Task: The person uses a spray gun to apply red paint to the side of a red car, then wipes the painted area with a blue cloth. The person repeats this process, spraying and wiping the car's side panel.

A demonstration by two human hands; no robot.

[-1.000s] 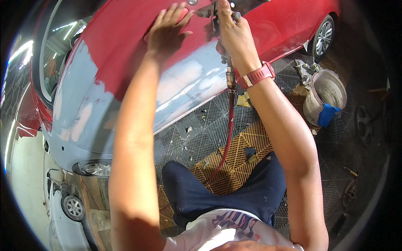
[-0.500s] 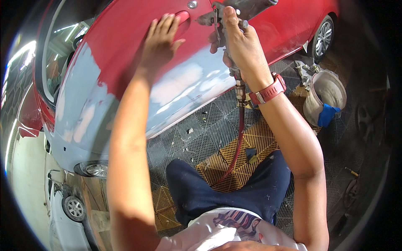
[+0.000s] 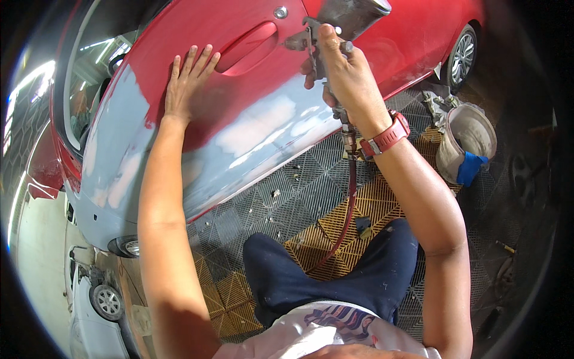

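A red car door with grey and whitish patches along its lower part stretches in front of me. My left hand lies flat on the red paint with its fingers spread, left of the red door handle. A round lock sits above the handle. My right hand is wrapped round a spray gun, held upright, its nozzle toward the left near the handle. A dark cup tops the gun. From its base a dark red hose runs down toward my legs.
A whitish bucket with a blue cloth over its rim stands at the right, beside crumpled paper. Grey and yellow grid tiles cover the floor, with scattered scraps. A white car is at the lower left.
My left hand has slid left across the door, away from the handle, which now shows fully. The right hand still holds the spray gun in almost the same place.
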